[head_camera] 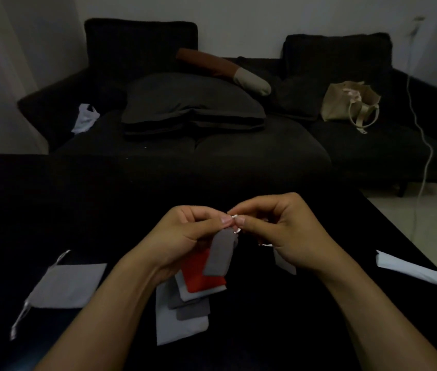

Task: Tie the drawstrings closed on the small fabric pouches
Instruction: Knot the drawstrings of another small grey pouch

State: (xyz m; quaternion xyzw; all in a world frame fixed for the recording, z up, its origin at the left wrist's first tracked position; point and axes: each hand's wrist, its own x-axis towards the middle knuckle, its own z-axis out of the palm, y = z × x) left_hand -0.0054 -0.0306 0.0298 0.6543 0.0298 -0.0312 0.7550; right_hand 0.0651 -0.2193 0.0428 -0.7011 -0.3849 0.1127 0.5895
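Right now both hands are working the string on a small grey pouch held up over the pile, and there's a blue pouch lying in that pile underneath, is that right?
Not quite. The head view shows a red pouch in the pile, not a blue one. The rest holds: the left hand and the right hand pinch the string of the small grey pouch held above it.

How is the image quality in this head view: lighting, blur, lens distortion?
Head view: dim and underexposed, so the black table and sofa merge into shadow; the left hand, right hand and grey pouch stay readable; the white drawstring is small and soft; wide-angle bending shows at the edges; no glare.
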